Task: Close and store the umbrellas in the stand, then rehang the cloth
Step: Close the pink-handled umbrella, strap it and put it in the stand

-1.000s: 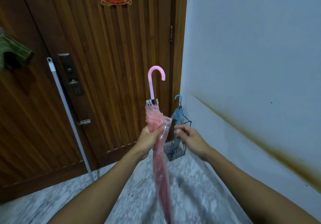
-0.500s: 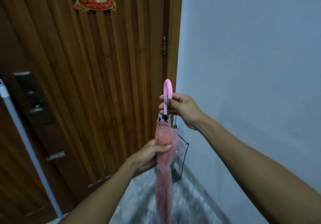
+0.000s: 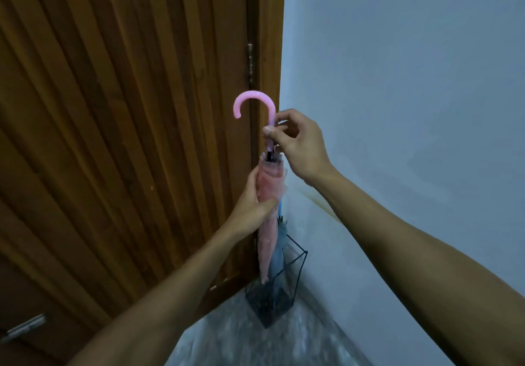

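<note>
Two hands hold the pink umbrella (image 3: 267, 195) upright in the corner where the wooden door (image 3: 127, 138) meets the pale wall (image 3: 397, 81); there is little room on either side of it, with the door frame right behind and the wall just to the right. The right hand (image 3: 298, 144) reaches in from the lower right with its forearm slanting up, thumb and fingers pinching the straight shaft of the pink hooked handle (image 3: 253, 101) just under the curve; the hook opens toward the door. The left hand (image 3: 252, 198) comes up from the lower left, fingers wrapped round the gathered pink canopy a little below its top, thumb across the front.

The folded canopy hangs down past the left hand, its lower end at the rim of the black wire umbrella stand (image 3: 295, 269), which sits on the speckled floor (image 3: 255, 343) tight in the corner. Whether the tip is inside the stand cannot be told. A blue umbrella (image 3: 280, 240) already stands in it, partly hidden behind the pink one. A metal hinge (image 3: 250, 61) shows on the door edge above the handle.
</note>
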